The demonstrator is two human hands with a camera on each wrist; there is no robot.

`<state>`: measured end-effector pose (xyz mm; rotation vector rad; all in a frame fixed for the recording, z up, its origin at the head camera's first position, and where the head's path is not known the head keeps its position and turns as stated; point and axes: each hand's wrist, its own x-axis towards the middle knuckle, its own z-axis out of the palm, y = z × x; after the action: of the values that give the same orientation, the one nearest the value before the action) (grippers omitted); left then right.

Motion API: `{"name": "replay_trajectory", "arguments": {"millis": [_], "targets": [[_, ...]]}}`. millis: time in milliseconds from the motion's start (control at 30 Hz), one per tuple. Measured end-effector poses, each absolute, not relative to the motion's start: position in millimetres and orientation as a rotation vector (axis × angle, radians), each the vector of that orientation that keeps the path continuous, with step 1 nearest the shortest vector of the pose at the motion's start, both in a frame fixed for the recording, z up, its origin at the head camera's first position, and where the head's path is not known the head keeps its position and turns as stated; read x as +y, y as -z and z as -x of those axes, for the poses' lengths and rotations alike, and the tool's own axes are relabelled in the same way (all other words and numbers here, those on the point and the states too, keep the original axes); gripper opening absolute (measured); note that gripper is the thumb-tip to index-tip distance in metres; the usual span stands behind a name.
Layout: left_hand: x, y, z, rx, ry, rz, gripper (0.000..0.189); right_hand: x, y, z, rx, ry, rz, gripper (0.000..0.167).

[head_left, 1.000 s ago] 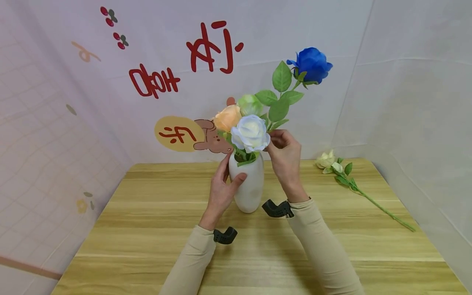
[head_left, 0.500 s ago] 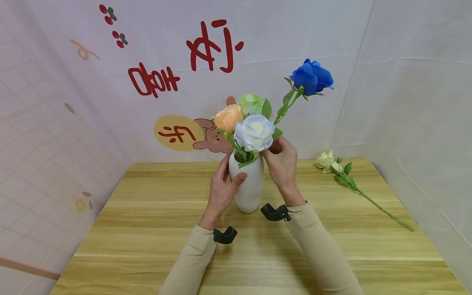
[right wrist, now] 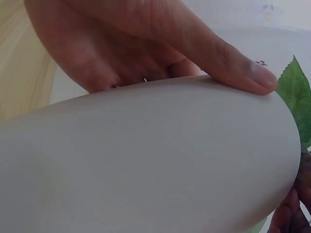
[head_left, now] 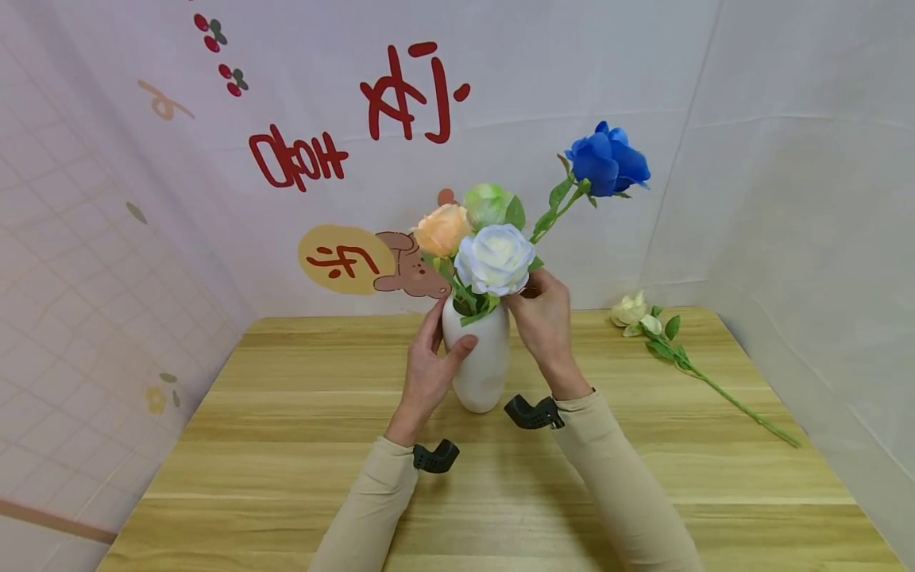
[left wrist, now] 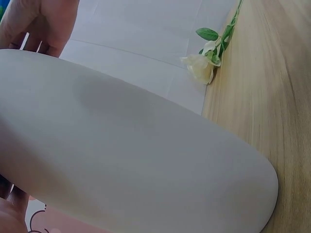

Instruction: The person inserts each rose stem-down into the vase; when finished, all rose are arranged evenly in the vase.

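A white vase (head_left: 477, 365) stands upright on the wooden table. My left hand (head_left: 431, 369) grips its left side, with the thumb (right wrist: 243, 73) across the front just below the mouth. In the vase are a peach rose (head_left: 442, 230), a green rose (head_left: 488, 204) and a pale blue-white rose (head_left: 495, 258). A blue rose (head_left: 608, 163) leans out to the upper right on a leafy stem. At the vase mouth my right hand (head_left: 545, 318) pinches that stem low down; its fingertips are partly hidden behind the pale rose and the vase rim.
On the right side of the table (head_left: 286, 461) lies a cream rose (head_left: 629, 310) with a bud and a long green stem. A white cloth backdrop (head_left: 572, 48) with red characters rises behind the table. Each wrist carries a black camera mount (head_left: 530, 413).
The blue rose has turned and its bloom has come lower, its leaves now closer to the vase. My right hand has moved slightly down and left. The left hand has stayed on the vase.
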<state>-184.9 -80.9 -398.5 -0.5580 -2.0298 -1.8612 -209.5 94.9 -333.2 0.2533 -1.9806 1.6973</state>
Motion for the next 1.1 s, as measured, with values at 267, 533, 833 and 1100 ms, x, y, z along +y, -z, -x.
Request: {"name": "replay_trajectory", "arguments": {"millis": [267,533,833,1100], "targets": [[-79.9,398.4,183.2,-2.053,1.858,0.533,0.096,101.0,339.6,207.8,-2.095,-1.697,-0.237,0.014],[-80.1,397.6,183.1,-2.059,1.850,0.522,0.096,122.5,346.7,203.0,-2.054,-1.871,-0.367,0.019],[-80.8,397.4,183.0,-2.074,1.827,0.505,0.097,132.9,314.3,205.7,-1.649,-1.912,-0.331,0.027],[-81.7,398.8,183.8,-2.056,1.863,0.526,0.096,124.7,290.3,210.6,-1.704,-1.973,-0.355,0.028]]}}
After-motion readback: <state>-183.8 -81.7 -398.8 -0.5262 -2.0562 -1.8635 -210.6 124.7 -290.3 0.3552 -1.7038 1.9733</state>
